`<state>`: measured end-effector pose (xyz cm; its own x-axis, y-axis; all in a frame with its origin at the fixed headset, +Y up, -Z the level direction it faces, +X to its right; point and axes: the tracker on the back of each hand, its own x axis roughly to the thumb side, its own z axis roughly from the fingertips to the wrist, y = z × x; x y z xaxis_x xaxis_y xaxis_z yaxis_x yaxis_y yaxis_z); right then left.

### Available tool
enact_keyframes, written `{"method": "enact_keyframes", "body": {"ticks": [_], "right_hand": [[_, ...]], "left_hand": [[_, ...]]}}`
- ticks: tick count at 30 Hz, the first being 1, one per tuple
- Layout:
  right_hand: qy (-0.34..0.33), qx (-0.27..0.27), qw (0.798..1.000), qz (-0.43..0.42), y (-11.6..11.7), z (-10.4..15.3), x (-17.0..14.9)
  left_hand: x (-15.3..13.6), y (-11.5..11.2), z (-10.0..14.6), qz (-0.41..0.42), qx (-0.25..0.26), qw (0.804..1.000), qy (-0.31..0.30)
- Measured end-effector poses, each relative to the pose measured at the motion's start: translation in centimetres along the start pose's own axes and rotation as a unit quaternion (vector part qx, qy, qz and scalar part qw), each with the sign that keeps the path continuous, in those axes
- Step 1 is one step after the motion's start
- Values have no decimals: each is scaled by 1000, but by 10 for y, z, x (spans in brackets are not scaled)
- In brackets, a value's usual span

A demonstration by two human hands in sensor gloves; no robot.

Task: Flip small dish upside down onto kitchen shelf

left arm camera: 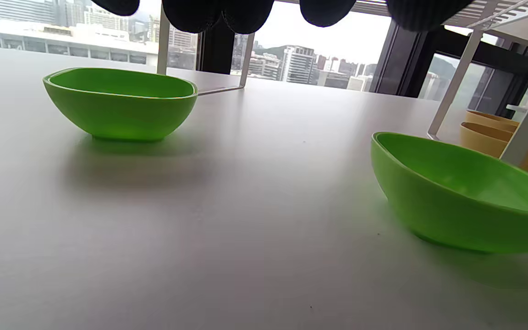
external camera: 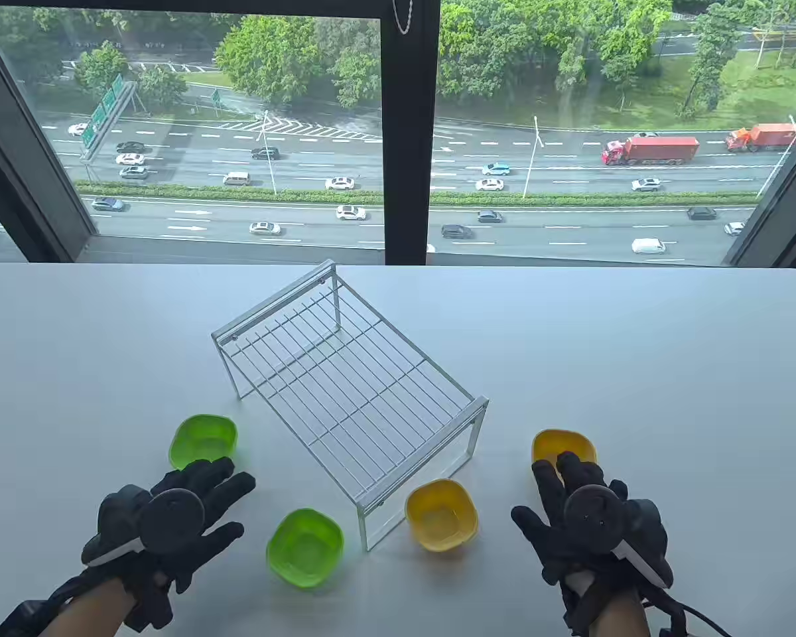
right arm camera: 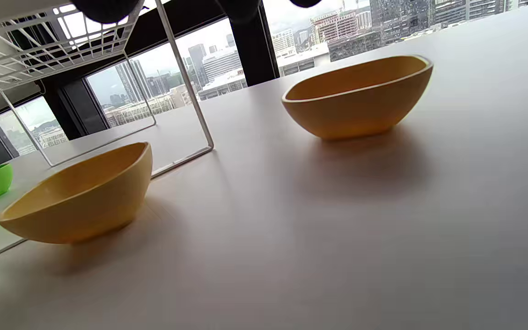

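A: Status? Four dishes, all upright on the table, none on the shelf yet. Two green on the left: far green, near green. Two yellow on the right: near yellow by the shelf's front leg, far yellow.

B: Hands?

A: Both empty, fingers spread, hovering. Left hand sits just short of the far green. Right hand has fingertips over the far yellow's near rim; can't tell if it's touching. The wrist views show only fingertips at the top edge, nothing held.

B: So the step is the first pick. How?

A: I'd say pinch the rim, thumb inside and fingers under the outer wall. These look light and slick, so a shallow pinch could slip during the roll.

B: Flip where?

A: In the air, above the shelf top. Roll the wrist, then lower rim-down flat across several wires. Stay off the edges, and leave space for the other three.
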<state>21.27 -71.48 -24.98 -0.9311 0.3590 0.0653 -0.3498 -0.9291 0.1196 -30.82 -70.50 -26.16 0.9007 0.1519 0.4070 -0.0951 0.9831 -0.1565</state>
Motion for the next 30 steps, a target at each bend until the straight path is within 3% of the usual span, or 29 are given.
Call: {"method": "enact_keyframes", "body": {"ticks": [18,24,30], "right_hand": [[4,-26,999,-23,-2,1,-7],[7,-17,1000,-22,-2,1,-9],[-3,7,1000,-12,2,3,-7]], "left_hand": [[-27,8,-6,33,44,998,31],[-37,5,-9,56,45,996,51],[-36,-6,-12,17,23,997,71]]}}
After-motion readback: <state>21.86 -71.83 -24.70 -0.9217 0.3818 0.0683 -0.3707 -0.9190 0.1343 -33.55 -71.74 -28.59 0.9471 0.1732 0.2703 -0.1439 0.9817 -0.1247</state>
